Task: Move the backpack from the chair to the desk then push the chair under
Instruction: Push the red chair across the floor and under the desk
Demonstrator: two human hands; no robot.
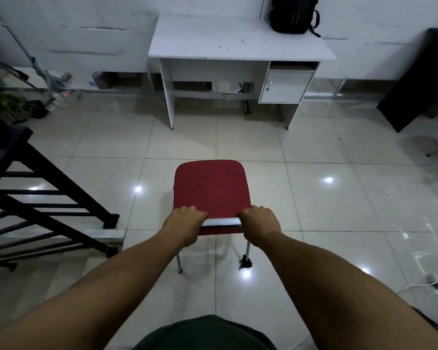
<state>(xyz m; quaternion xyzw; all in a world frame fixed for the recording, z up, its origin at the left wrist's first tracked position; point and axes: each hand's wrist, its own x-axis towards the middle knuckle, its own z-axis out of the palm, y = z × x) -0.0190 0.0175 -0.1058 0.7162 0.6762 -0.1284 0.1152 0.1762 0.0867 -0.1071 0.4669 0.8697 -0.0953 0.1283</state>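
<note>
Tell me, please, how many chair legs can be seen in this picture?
2. One leg stands below the left hand; the other stands below the right hand. The chair seat likely hides its front legs.

The room is dim and cool-toned, lit from overhead: several small bright glints of ceiling lamps reflect off the glossy floor tiles (314,198), with streaky glare at the right edge. Shadows are soft and faint; a dark one lies beneath the white surface (238,44). Wide-angle distortion bows the tile lines and the wall outward toward the corners. The far left edge is smeared and blurred, while the middle stays fairly sharp, slightly grainy.
</note>
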